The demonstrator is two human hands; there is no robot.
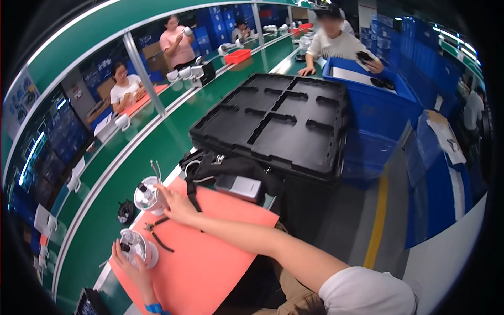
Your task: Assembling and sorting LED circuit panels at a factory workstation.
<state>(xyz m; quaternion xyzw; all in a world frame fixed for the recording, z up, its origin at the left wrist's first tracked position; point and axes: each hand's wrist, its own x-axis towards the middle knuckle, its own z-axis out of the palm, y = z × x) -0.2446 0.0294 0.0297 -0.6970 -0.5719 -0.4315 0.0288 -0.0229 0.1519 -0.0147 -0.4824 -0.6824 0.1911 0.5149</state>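
Nearest to the eye is the soft white cloth of a sleeve [365, 291], and from it the right hand [177, 205] stretches to the far white housing [138, 203], its fingers laid at the rim; whether they pinch the wall, I cannot tell from where I stand. The left hand [131, 270] curves round the near white housing [151, 255], fingers spread along one side and thumb on the other, holding it at the edge of the salmon-pink mat [215, 241]. To do this well, I'd judge, keep each housing steady by its outer wall, leave the dark parts inside unpressed, and keep the thin pale wires [156, 169] beyond the far one from snagging. The pliers [150, 228] lie between the two housings, so a sweeping wrist could knock them. Both housings look like smooth, glossy plastic, round and open-topped, while the mat is flat and matte. A black cable coil [125, 211] makes a loose, tangled lump beside them on the green worktop [115, 170]. Farther off, the stacked trays [283, 118] are stiff, ribbed black plastic, and near them a small grey box [239, 187] shows rounded corners and a satin top.
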